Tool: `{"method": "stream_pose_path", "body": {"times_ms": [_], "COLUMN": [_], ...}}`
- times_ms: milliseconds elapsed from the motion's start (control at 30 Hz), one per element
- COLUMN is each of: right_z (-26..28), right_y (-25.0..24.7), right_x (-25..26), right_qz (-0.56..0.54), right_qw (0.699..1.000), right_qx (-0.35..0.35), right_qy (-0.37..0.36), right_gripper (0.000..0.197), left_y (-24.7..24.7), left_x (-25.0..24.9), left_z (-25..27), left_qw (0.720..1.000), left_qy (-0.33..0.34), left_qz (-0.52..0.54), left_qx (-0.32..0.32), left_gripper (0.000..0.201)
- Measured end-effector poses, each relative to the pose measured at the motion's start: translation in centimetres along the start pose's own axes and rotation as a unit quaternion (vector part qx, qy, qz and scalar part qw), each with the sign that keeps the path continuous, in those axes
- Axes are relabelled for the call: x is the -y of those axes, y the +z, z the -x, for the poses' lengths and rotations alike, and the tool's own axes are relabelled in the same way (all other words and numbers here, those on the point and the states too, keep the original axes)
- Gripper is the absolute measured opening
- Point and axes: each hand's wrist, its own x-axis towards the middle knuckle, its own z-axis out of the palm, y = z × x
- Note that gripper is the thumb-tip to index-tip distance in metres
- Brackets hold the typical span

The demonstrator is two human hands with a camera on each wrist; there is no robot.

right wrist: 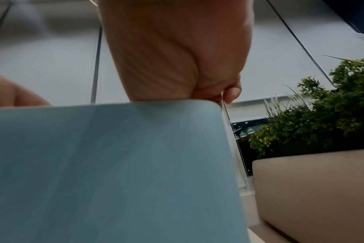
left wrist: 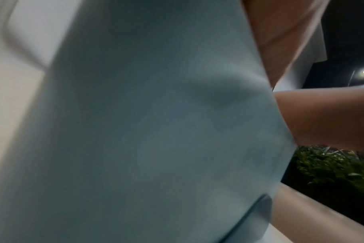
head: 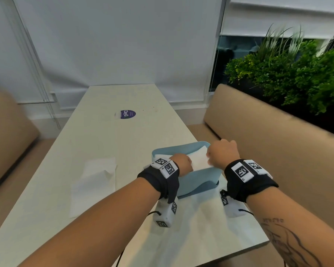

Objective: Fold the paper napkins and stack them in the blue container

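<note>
Both my forearms reach forward over the near end of the table, wrists bent down so the backs of my hands face up. They meet over the blue container, which stands near the table's right edge. My right hand is balled, knuckles high, its fingers curled under and closed on the right edge of the folded napkin. The right wrist view shows one curled fingertip just above the container's rounded corner. My left hand dips over the near-left rim at the napkin's other end. Its fingers are hidden behind the back of the hand, and the left wrist view is filled by blurred blue wall, so I cannot tell whether they grip the paper or only lie on it. The folded napkin lies white across the container's opening between my hands, its far corner near the far rim. A flat napkin with one corner turned up lies on the table left of the container, apart from it. Another white sheet is spread beneath my wrists, reaching the container's near side.
</note>
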Motion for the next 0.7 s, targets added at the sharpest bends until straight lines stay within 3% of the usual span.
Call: {"method": "stream_pose_path", "body": {"times_ms": [133,200,367,533,700], "right_z": [0.0,0.1,0.8,1.9,2.6], "right_y": [-0.4,-0.8,-3.2,-6.1,-7.2], "right_x": [0.6,0.8,2.0,6.2,12.9], "right_qz": [0.049,0.043,-0.087,-0.338,-0.407], "right_qw": [0.999,0.999,0.996,0.939,0.903], "right_qx": [0.017,0.018,0.000,0.045,0.087], "right_qy": [-0.002,-0.003,0.017,-0.042,-0.104], "right_gripper": [0.005,0.007,0.013,0.019,0.030], "left_y": [-0.1,-0.5,-3.4,-7.7,-9.4], "left_x": [0.1,0.4,2.5,7.4,14.5], "left_z": [0.0,0.2,1.3,5.2,9.1], "left_qw": [0.999,0.999,0.978,0.947,0.926], "left_qy": [0.002,0.008,0.018,-0.013,-0.105], "left_qz": [-0.031,-0.029,0.161,0.277,0.311], "left_qx": [0.014,-0.012,-0.132,-0.161,-0.189], "left_gripper": [0.039,0.040,0.027,0.023,0.016]}}
